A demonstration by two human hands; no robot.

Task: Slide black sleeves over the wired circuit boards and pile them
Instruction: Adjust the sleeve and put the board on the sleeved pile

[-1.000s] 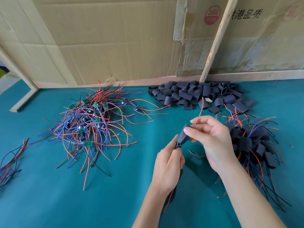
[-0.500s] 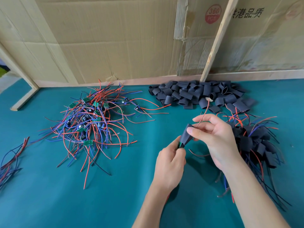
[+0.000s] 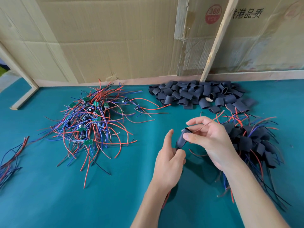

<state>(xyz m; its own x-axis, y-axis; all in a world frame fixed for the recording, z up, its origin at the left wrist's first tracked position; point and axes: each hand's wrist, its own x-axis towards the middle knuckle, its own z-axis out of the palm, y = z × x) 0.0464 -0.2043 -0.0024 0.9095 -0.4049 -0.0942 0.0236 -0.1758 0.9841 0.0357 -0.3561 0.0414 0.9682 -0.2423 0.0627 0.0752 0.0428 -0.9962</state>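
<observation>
Above the teal tabletop (image 3: 49,195), the right hand (image 3: 212,142) is pinching a black sleeve (image 3: 182,139) near its upper, open end between thumb and forefinger. A thin red wire (image 3: 213,120) is running out of that opening and passing under the raised fingers (image 3: 197,120) toward the far right. The left hand (image 3: 169,162) is gripping the lower end of the sleeve, where its thumb and curled fingers are closing on what is inside; the index finger is sticking up, apart from the rest. The circuit board itself is hidden by the sleeve and the hand. More wire is trailing below the left wrist.

A pile of bare wired circuit boards (image 3: 92,122) is lying well to the left, a heap of empty sleeves (image 3: 197,94) is sitting along the cardboard wall (image 3: 107,38), and the pile of finished sleeved boards (image 3: 256,142) is lying just behind the right hand. A small bundle of loose wires (image 3: 11,158) is resting at the left edge.
</observation>
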